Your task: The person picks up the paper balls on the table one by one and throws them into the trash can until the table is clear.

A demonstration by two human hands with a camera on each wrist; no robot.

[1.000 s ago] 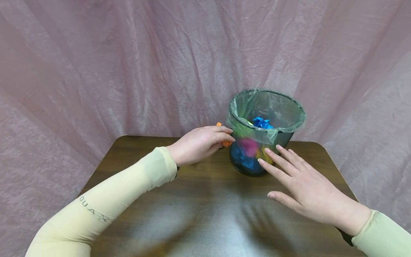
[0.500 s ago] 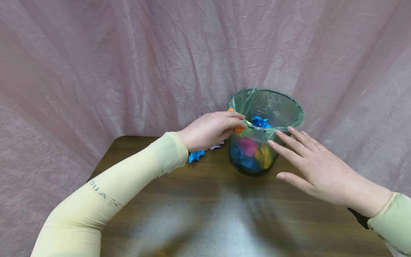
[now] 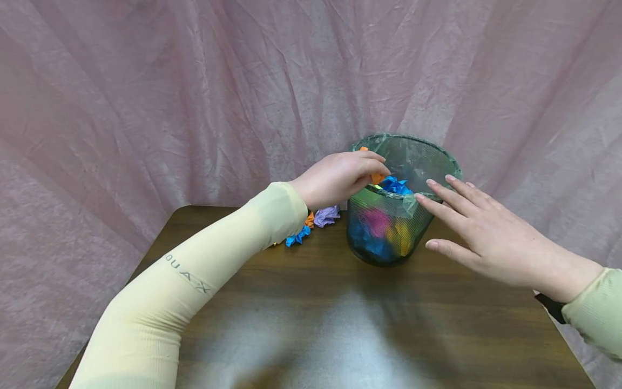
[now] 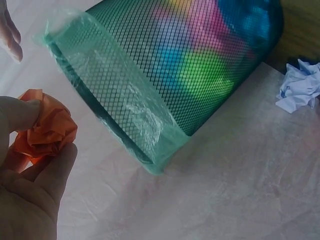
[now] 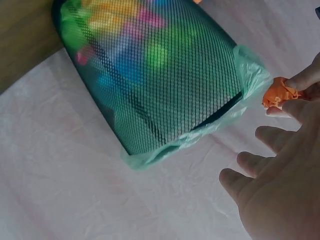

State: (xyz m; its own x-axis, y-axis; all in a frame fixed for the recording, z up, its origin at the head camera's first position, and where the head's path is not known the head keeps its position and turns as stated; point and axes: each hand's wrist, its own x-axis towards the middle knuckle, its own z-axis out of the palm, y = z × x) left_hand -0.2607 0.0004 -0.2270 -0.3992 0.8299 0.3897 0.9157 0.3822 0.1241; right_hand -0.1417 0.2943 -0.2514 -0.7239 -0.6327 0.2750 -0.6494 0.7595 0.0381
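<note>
A crumpled orange paper ball [image 4: 47,127] is pinched between the thumb and fingers of my left hand [image 3: 342,175], over the near left rim of a mesh wastebasket [image 3: 384,232]. A thin green plastic liner [image 4: 150,125] is folded over the basket's rim. Inside, a crumpled blue paper ball [image 3: 396,186] shows near the top, with pink, yellow and dark blue ones behind the mesh. My right hand [image 3: 491,232] is held beside the basket's right side, fingers straight and spread, holding nothing. Whether its fingertips touch the rim, I cannot tell.
On the wooden table [image 3: 311,302], left of the basket, lie a purple paper ball [image 3: 326,216], an orange paper ball [image 3: 309,220] and a blue paper ball [image 3: 298,236], partly behind my left forearm. A pink curtain [image 3: 233,97] hangs behind the table.
My left hand has risen from beside the basket to above its rim, carrying the orange paper ball. Paper balls behind the arm have come into view. My right hand has moved up and slightly right.
</note>
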